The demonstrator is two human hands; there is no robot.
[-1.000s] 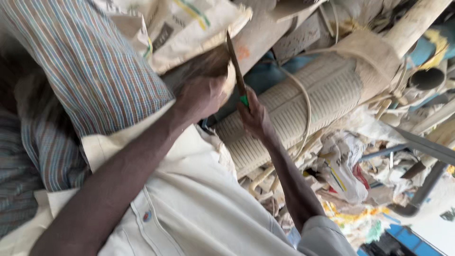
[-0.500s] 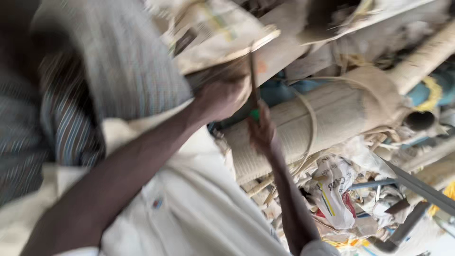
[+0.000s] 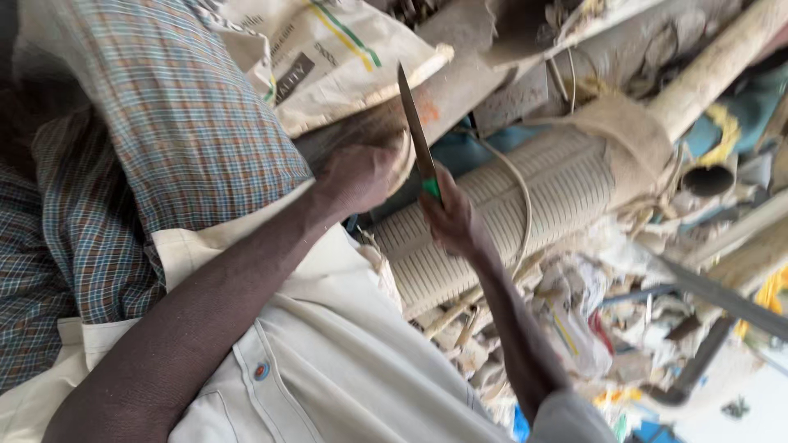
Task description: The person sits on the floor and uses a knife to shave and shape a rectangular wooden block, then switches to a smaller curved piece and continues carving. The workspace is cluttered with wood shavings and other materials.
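Observation:
My right hand grips the green handle of a knife, whose long blade points up and slightly left. Just left of it, my left hand is closed on the end of a brown, rough wooden piece that runs up under a printed white sack. The blade stands right beside that piece, close to my left fingers. Both forearms reach in from the bottom of the head view.
A ribbed cream pipe lies behind the hands, with a pale thick pipe above it. Scraps, cords and wrappers are heaped at the right. Checked cloth and a white buttoned garment fill the left and bottom.
The view swung and then steadied. Both hands keep their grips, and the knife stays upright beside the brown piece, a little higher than half a second ago.

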